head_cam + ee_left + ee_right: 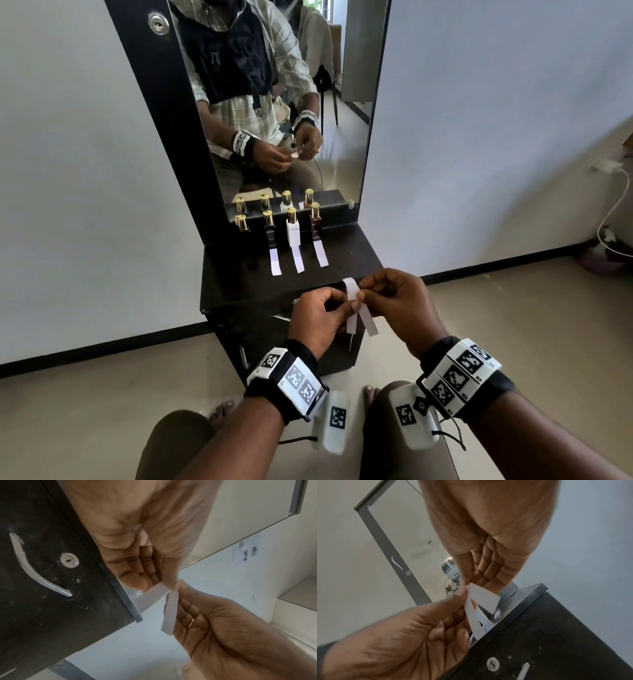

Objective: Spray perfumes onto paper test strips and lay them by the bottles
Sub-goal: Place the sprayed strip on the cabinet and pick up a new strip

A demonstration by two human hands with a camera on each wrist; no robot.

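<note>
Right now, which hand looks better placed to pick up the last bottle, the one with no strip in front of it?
Probably the left hand: that bottle stands at the far left of the row. Both hands pinch paper strips, so the right hand would take them first.

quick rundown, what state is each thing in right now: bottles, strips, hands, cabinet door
four perfume bottles: upright in a row by the mirror, gold caps on
three laid strips: flat on the cabinet top, one before each of the three right-hand bottles
leftmost bottle: no strip yet
held strips: two, crossed, pinched by both hands
left hand: pinching strips
right hand: pinching strips
cabinet door: closed
</note>
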